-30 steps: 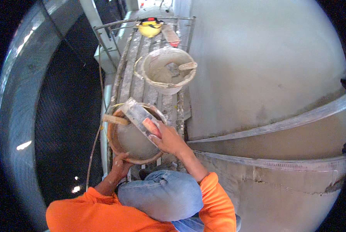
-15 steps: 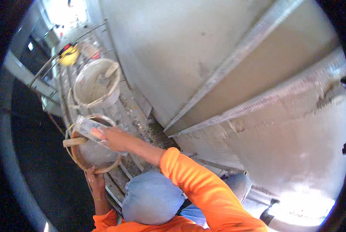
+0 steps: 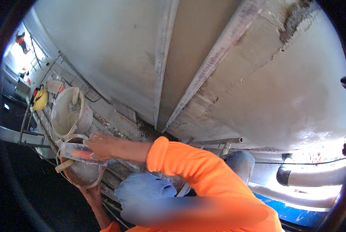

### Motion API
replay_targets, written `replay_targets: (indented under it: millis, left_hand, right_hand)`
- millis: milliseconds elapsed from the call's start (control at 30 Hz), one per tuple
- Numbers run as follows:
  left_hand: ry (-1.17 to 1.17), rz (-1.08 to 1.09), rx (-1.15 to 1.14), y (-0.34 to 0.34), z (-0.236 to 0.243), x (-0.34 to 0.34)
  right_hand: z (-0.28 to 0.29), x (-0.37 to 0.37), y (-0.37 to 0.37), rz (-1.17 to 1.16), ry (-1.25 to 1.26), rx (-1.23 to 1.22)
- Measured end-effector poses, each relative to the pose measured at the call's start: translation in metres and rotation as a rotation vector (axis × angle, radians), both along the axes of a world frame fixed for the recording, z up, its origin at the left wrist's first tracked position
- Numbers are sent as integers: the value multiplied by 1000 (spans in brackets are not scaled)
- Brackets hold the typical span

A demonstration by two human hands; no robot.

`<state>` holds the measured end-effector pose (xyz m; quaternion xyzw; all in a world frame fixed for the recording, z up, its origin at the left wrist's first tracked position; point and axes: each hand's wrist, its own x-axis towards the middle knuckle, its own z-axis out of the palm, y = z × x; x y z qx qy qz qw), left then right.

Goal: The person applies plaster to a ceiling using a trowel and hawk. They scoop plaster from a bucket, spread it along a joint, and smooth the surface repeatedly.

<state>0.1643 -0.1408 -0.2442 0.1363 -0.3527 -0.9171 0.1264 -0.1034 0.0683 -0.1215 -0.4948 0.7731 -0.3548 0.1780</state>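
My right hand [image 3: 100, 147] is closed on a flat, grey plaster-smeared trowel [image 3: 73, 152] with a red part. The trowel lies across the top of a small bucket [image 3: 100, 179] with grey, wet-looking contents. Against that bucket's near rim, my left hand [image 3: 91, 194] holds on from below, its fingers partly hidden. A pale wooden handle [image 3: 64, 166] juts over the bucket's left side. Just beyond stands a larger white bucket [image 3: 86, 118], crusted with plaster inside, with a pale tool or handle at its rim.
A yellow helmet [image 3: 40, 100] sits past the buckets on the plank platform. Metal railings [image 3: 78, 73] edge the work area. A plastered wall [image 3: 281, 89] with metal strips [image 3: 215, 54] rises ahead. Pipes [image 3: 316, 176] run at right. Another person [image 3: 21, 40] stands far off at upper left.
My view has swung right, so the buckets sit farther left and lower. The trowel is now more level over the small bucket; both hands keep their holds.
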Motion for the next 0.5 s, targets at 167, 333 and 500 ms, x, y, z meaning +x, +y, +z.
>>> replay_targets:
  millis: [167, 333, 500]
  left_hand:
    - [-333, -431, -130, 83, 47, -12]
    - [-640, -1163, -501, 115, 85, -14]
    - [-720, -1039, -1165, 132, 169, -53]
  right_hand:
    - [124, -27, 109, 202, 6, 181]
    - [212, -33, 278, -131, 455, -313]
    - [275, -5, 424, -569, 275, -634]
